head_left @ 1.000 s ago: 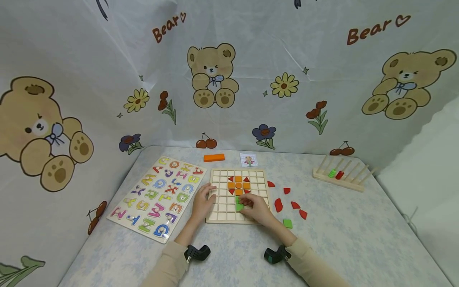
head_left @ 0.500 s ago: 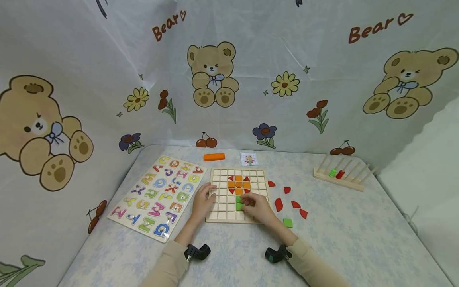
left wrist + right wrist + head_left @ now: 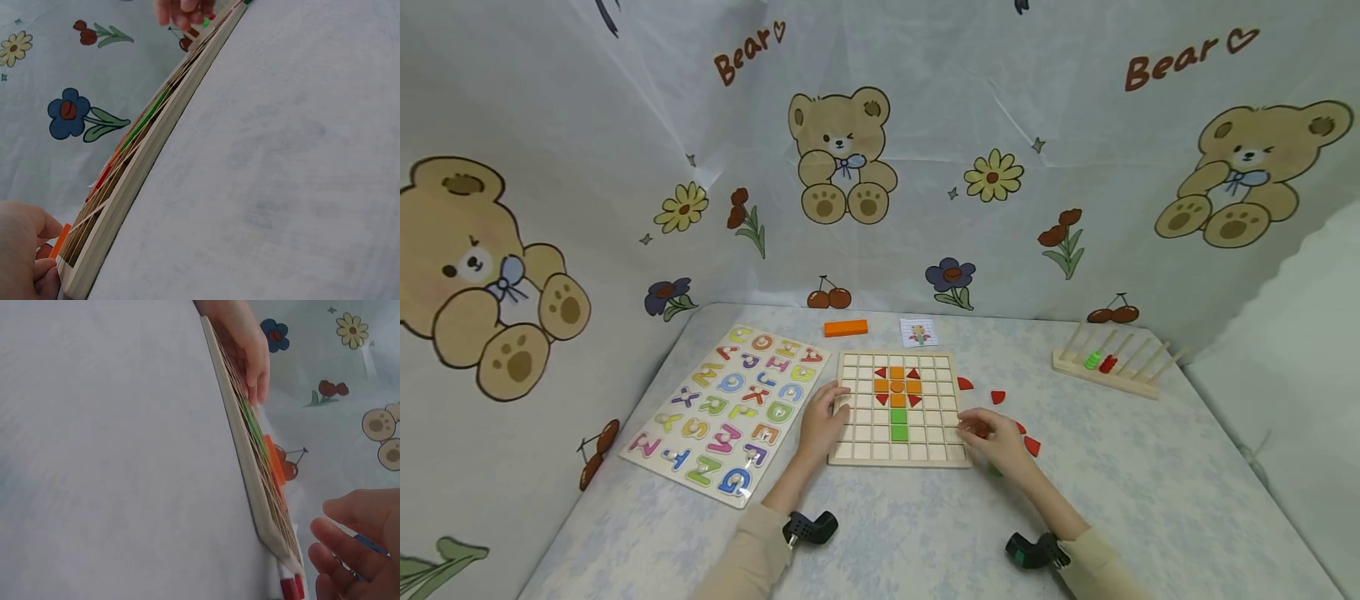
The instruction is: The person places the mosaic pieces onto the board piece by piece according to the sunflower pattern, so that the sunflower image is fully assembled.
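Observation:
My left hand (image 3: 823,423) rests at the left edge of a wooden grid board (image 3: 859,450), its fingers over the rim. On the board, orange squares and red triangles (image 3: 913,374) surround an orange circle (image 3: 897,387). Two green squares (image 3: 899,424) run down in a column below them. Just off the board's right edge, my right hand (image 3: 997,442) hovers over loose red pieces with loosely bent fingers. In the right wrist view, the right hand's (image 3: 362,540) thumb and fingers are apart with nothing between them. A loose green square (image 3: 995,471) is mostly hidden under this hand.
Red rounded pieces (image 3: 997,397) lie right of the board. An alphabet puzzle (image 3: 715,429) lies at the left. Behind the board are an orange block (image 3: 846,328) and a pattern card (image 3: 919,332). A pegged bead rack (image 3: 1105,375) stands at the back right.
My right hand has left the green squares on the board and moved right, over the loose pieces beside it. Both green squares now show fully. The left hand has stayed in place.

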A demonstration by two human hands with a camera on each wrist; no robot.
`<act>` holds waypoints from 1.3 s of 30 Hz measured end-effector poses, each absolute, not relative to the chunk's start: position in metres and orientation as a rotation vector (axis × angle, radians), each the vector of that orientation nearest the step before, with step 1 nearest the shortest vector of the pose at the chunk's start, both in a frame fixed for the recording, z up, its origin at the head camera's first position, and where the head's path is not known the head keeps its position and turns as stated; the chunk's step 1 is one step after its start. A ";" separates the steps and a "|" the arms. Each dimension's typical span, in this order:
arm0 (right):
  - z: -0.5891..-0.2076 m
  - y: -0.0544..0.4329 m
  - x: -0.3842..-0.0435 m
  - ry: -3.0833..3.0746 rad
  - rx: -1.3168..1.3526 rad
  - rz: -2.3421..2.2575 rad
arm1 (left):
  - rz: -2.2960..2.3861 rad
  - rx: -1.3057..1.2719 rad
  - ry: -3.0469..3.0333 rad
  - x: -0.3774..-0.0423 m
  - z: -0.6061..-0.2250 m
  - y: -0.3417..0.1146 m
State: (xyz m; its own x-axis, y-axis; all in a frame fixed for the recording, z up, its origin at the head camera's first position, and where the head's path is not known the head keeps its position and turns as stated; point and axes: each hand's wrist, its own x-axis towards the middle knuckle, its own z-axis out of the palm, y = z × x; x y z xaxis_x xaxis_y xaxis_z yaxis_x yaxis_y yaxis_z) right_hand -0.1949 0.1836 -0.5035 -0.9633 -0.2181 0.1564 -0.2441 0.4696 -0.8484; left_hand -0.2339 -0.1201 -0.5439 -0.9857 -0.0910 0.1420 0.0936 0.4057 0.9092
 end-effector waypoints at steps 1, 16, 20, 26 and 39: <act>-0.506 0.189 -0.192 -2.674 0.406 1.536 | -1.632 0.005 -2.492 -0.234 -0.544 -0.120; -0.516 0.226 -0.162 -2.886 0.179 1.369 | -1.654 0.004 -2.488 -0.231 -0.542 -0.122; -0.516 0.227 -0.162 -2.883 0.159 1.377 | -1.647 0.000 -2.488 -0.232 -0.544 -0.122; -0.514 0.221 -0.167 -2.817 0.246 1.427 | -1.643 0.003 -2.485 -0.233 -0.543 -0.122; -0.510 0.167 -0.187 -2.690 0.556 1.597 | -1.644 0.003 -2.488 -0.233 -0.544 -0.122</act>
State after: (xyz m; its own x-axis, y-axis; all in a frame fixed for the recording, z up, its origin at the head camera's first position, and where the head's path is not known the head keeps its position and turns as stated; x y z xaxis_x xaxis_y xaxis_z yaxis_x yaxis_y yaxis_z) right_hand -0.1873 0.1674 -0.5097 -0.9382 -0.3143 0.1452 -0.2780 0.4338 -0.8570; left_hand -0.2334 -0.1217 -0.5442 -0.9873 -0.0896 0.1314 0.0858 0.3957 0.9143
